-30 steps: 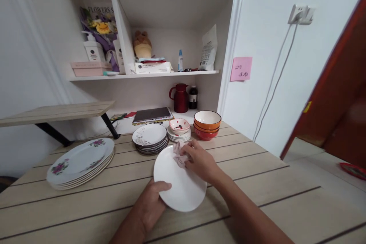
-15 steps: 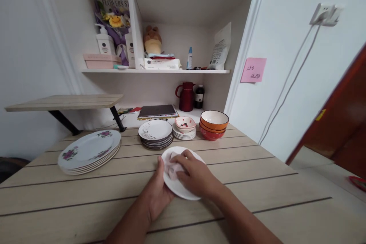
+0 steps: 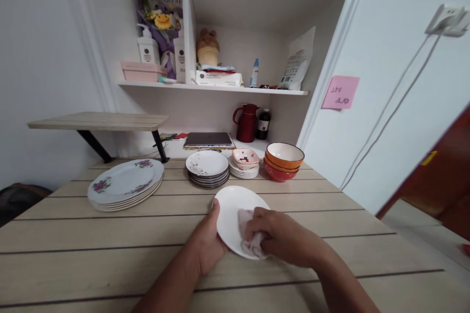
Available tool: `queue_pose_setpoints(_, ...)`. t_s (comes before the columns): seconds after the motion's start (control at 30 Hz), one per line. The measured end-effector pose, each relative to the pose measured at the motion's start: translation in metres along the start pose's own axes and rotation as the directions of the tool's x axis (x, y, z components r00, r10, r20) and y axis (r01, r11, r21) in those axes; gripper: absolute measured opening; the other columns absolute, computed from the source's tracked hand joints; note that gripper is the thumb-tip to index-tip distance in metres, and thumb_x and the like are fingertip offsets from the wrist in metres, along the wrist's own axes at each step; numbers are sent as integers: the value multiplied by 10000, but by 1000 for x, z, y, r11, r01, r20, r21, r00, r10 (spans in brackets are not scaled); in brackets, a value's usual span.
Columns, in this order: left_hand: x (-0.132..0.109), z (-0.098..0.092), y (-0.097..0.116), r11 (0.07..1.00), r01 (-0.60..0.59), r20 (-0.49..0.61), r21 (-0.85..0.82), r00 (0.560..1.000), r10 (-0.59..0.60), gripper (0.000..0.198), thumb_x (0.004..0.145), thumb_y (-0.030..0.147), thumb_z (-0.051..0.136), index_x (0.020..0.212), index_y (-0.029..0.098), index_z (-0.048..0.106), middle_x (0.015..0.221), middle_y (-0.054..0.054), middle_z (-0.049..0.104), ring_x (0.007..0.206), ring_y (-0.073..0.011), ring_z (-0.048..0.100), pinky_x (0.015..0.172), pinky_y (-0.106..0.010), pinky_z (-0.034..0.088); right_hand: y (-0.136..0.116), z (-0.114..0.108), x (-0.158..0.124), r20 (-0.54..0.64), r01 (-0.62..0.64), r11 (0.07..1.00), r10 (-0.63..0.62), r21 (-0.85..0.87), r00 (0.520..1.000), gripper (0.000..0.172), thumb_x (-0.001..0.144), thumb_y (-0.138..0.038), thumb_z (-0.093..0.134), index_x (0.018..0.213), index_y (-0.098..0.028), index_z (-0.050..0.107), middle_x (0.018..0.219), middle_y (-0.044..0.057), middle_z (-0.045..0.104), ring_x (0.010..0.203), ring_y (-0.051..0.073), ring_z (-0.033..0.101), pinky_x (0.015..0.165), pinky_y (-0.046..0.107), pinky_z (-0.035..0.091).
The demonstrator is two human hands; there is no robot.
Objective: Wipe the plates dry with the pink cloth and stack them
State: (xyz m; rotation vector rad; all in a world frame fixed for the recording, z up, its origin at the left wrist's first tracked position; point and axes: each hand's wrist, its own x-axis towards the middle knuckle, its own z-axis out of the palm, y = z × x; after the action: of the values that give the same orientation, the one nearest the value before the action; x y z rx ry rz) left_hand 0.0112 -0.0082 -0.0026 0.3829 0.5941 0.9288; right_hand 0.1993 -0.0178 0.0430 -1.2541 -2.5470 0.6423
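Note:
My left hand (image 3: pixel 207 240) grips a white plate (image 3: pixel 231 205) by its left edge, thumb on the rim and the fingers hidden underneath. The plate is tilted a little above the wooden table. In my right hand (image 3: pixel 279 234) is a pale, crumpled cloth (image 3: pixel 249 234), bunched under the fingers and pressed on the plate's lower right part. Beyond the plate stands a stack of flower-patterned plates with dark rims (image 3: pixel 207 164). Beside it a small pink-rimmed bowl (image 3: pixel 245 157) rests on several white saucers (image 3: pixel 244 172).
At left lies a stack of oval flowered platters (image 3: pixel 125 183), near a raised wooden stand (image 3: pixel 99 121). Orange and red bowls (image 3: pixel 284 156) are stacked at the back right. Behind are a laptop (image 3: pixel 208 139), a red jug (image 3: pixel 246 123) and a dark bottle (image 3: pixel 263 124) under the shelf (image 3: pixel 213 89).
My right hand has moved the cloth from the plate's upper left across to its lower right. The left hand still holds the plate. The whole view has shifted slightly.

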Motion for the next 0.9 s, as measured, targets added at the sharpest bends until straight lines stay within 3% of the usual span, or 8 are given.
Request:
queue_pose_setpoints(0.13, 0, 2, 0, 1000, -14, 63, -14, 998, 15, 673, 920, 590, 340, 1302, 72, 537, 1143, -177, 694, 1139, -258, 613, 995, -371, 440, -13, 29, 29, -221, 116, 988, -92, 101, 971, 527, 727, -37, 476, 1070, -364, 705, 953, 13, 523, 884, 132, 557, 810, 243, 409)
queue_pose_setpoints(0.27, 3, 0, -1, 1000, -15, -10, -9, 1000, 15, 694, 903, 638, 292, 1317, 134, 530, 1112, -138, 713, 1098, -244, 637, 979, -370, 449, 1, 37, 57, -362, -30, 1000, 32, 11, 931, 522, 803, -72, 453, 1162, -382, 674, 1066, 51, 523, 975, 170, 548, 855, 283, 412)
queue_pose_setpoints(0.4, 4, -3, -2, 999, -25, -100, 33, 995, 28, 658, 914, 617, 307, 1327, 150, 518, 1097, -124, 723, 1090, -243, 642, 974, -384, 452, 25, 13, 51, -361, -277, 952, 215, -128, 907, 418, 808, -131, 487, 1060, -359, 728, 1158, 65, 542, 1055, 229, 534, 862, 332, 402)
queue_pose_setpoints(0.5, 3, -5, -1, 1000, -19, -88, 21, 996, 21, 656, 924, 607, 291, 1339, 147, 505, 1100, -129, 721, 1119, -242, 627, 979, -393, 450, 29, -7, 26, -242, -386, 905, 340, -177, 909, 344, 751, -118, 508, 870, -315, 764, 1013, 53, 578, 862, 195, 579, 742, 309, 413)
queue_pose_setpoints(0.57, 2, -5, -1, 1000, -9, -46, 5, 999, 9, 676, 922, 612, 286, 1347, 130, 495, 1108, -146, 715, 1134, -250, 618, 985, -400, 444, 22, -13, 10, -94, -293, 947, 282, -132, 955, 341, 682, -70, 511, 787, -285, 754, 943, 32, 584, 792, 163, 577, 710, 279, 414)
queue_pose_setpoints(0.67, 3, -6, 0, 1000, 21, 35, -22, 999, -20, 727, 908, 637, 277, 1348, 101, 493, 1138, -173, 698, 1152, -267, 607, 1003, -408, 428, 5, -5, 5, 47, 12, 998, -15, 67, 999, 438, 623, -16, 493, 857, -286, 746, 961, 12, 578, 886, 150, 575, 772, 244, 428)
queue_pose_setpoints(0.77, 5, -9, -2, 998, 10, 91, -65, 996, -4, 739, 897, 648, 288, 1351, 100, 492, 1179, -179, 678, 1158, -272, 602, 1019, -407, 413, -10, 18, 24, -110, 121, 988, -110, 98, 988, 533, 710, -24, 468, 1080, -325, 705, 1011, 27, 541, 943, 153, 556, 854, 266, 423)
queue_pose_setpoints(0.9, 10, -12, -4, 991, -57, 65, -124, 996, 65, 694, 899, 629, 334, 1383, 147, 457, 1201, -154, 673, 1137, -251, 617, 1018, -390, 416, -8, 38, 58, -292, 18, 999, -32, -49, 956, 530, 847, -105, 436, 1263, -393, 596, 1112, 60, 518, 1022, 191, 531, 892, 325, 399)
